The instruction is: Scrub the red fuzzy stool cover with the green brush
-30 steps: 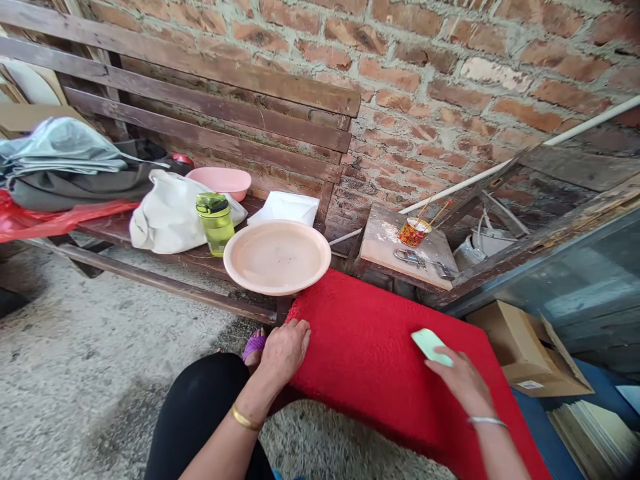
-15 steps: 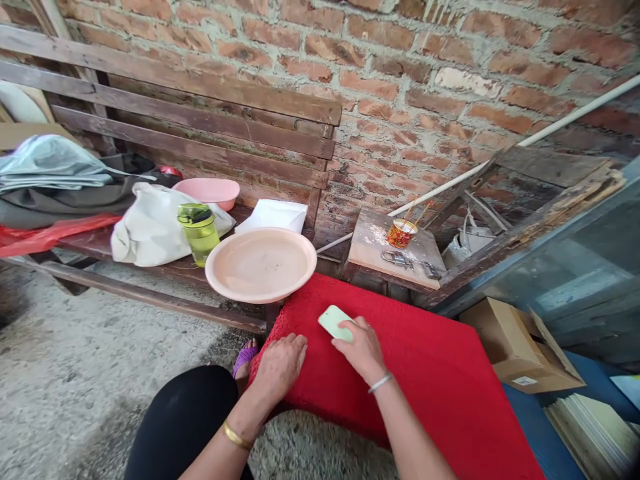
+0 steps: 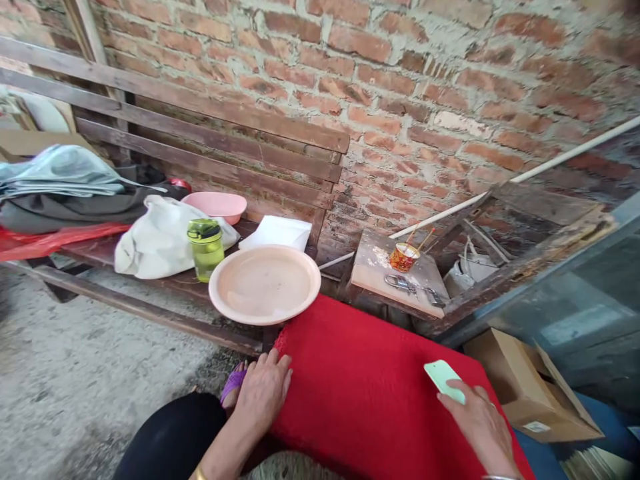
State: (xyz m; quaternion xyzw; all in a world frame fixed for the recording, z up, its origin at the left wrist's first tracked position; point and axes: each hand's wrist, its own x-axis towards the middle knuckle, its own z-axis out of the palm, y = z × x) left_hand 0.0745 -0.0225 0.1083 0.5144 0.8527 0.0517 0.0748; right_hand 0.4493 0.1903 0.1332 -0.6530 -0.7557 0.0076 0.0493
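Observation:
My right hand [image 3: 477, 420] grips a flat, pale green, rounded rectangular piece [image 3: 444, 380] between thumb and fingers. It has a small dark mark near its far end, and I cannot tell its exact kind. The piece is over the right part of a red cloth [image 3: 350, 373] that covers a low surface. At the cloth's left edge, my left hand [image 3: 264, 390] lies palm down with its fingers stretched out, holding nothing. Beyond it, a wide pale pink basin [image 3: 265, 285] rests at the end of a wooden bench, close to the cloth's far left corner.
On the bench [image 3: 150, 310] are a green bottle [image 3: 206, 250], a white bag [image 3: 160, 240], a pink bowl [image 3: 217, 205] and folded clothes. A small wooden stand [image 3: 370, 273] holds a red paper cup [image 3: 404, 257] and padlocks [image 3: 400, 284]. At right lies a cardboard box [image 3: 520, 387].
My right hand has moved right across the red cloth with the pale green piece. My left hand has shifted slightly left at the cloth's edge, its fingers more stretched. The view has tilted a little.

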